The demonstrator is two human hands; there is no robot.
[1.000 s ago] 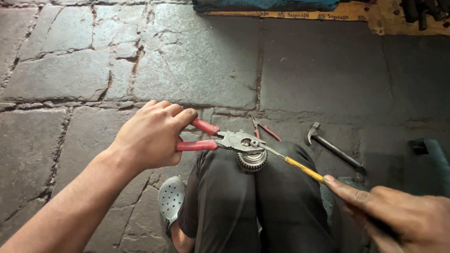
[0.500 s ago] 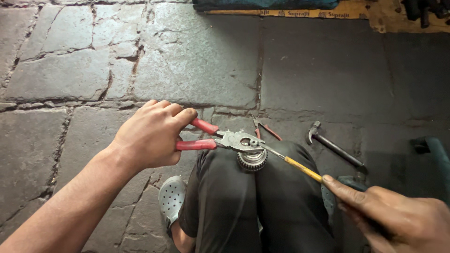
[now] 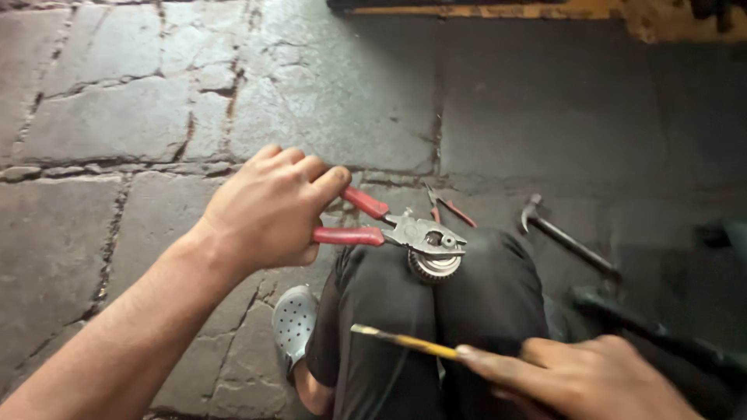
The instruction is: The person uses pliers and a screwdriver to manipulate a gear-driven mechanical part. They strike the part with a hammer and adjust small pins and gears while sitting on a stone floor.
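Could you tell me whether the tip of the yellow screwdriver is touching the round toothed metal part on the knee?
Apart. The head view shows the yellow screwdriver tip well below the toothed metal part, with dark trouser fabric plainly visible between them.

In my left hand [image 3: 268, 214], pliers [image 3: 393, 230]: matt red plastic grips, dull grey metal jaws biting a ridged metal gear [image 3: 433, 267].

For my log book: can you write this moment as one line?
left hand: squeezing red-handled pliers on toothed metal part | right hand: holding yellow screwdriver | hammer: on floor
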